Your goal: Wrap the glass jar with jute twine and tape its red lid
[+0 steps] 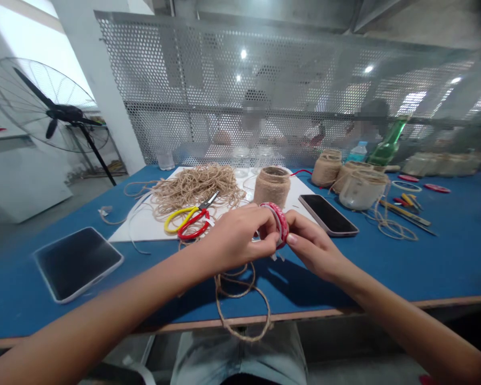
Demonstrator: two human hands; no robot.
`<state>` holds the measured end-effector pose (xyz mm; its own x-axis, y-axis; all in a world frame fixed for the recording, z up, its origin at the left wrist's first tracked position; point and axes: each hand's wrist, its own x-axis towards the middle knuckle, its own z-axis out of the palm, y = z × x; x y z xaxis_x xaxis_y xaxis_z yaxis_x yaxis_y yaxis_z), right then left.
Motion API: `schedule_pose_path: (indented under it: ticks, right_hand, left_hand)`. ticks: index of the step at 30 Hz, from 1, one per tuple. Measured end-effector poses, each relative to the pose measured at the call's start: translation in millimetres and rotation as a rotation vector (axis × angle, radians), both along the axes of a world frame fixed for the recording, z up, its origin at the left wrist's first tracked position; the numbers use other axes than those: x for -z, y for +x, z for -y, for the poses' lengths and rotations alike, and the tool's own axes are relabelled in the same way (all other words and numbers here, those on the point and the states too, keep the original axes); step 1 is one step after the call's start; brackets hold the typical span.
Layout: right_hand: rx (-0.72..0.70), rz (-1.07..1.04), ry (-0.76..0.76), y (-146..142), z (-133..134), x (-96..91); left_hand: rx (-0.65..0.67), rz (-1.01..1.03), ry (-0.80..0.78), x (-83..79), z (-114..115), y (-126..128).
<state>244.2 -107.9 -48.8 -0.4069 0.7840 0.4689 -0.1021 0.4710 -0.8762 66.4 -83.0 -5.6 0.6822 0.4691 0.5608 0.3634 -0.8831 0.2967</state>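
My left hand [256, 230] has its fingers hooked through a thin roll of tape [281, 224], red with a pale pattern and whitish on the inside. On the roll's right edge, my right hand [310, 240] pinches with thumb and fingertips. A small white scrap [278, 257] hangs below it. Just behind the hands stands a twine-wrapped jar [271, 187], its lower part hidden by them. Scissors [192, 216] with one yellow and one red handle lie left of my left hand, blades partly apart. Loose jute twine [244, 294] loops beneath my hands and over the table edge.
A twine heap [196, 187] covers part of a white sheet [132, 230]. A phone [328, 214] lies right, a dark tablet-like device [78, 262] left. Wrapped jars [327, 167], a green bottle [388, 144] and pliers [406, 200] sit right. A perforated metal screen [216, 91] stands behind.
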Motion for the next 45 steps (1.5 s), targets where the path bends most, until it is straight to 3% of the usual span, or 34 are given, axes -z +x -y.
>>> schedule_pose_path:
  ticks: [17, 27, 40, 45]
  right_hand:
    - [-0.017, -0.012, -0.016, 0.3, -1.2, -0.6]
    - [-0.036, -0.040, -0.057, 1.2, -2.8, -2.0]
    - [0.015, 0.068, -0.018, 2.2, -0.6, -0.3]
    - [-0.036, -0.052, -0.072, 1.2, -0.7, -3.1]
  left_hand:
    - [-0.002, -0.019, 0.035, 2.6, -2.7, -1.3]
    - [0.075, -0.074, 0.020, -0.6, -3.9, -5.3]
    - [0.051, -0.048, 0.052, 5.0, -7.0, -2.5]
    - [0.047, -0.062, 0.043, 3.1, -5.0, -3.7]
